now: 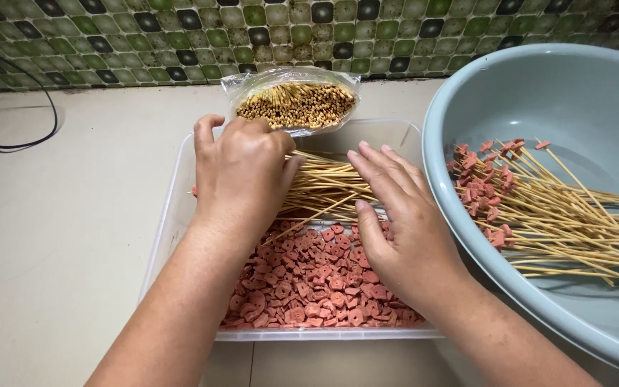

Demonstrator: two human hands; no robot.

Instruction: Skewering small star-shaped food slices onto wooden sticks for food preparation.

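My left hand (pixel 241 168) pinches loose bamboo skewers (pixel 327 188) lying across the clear tray (pixel 173 215); my right hand (pixel 392 215) rests flat, grip wide. I risk sharp tips pricking fingers or sticks scattering.

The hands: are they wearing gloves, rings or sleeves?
No. The left hand and right hand are both bare, with no gloves, rings, watch or bracelets to be seen. Both forearms are bare too, with no sleeves in view. The fingernails look short and unpainted.
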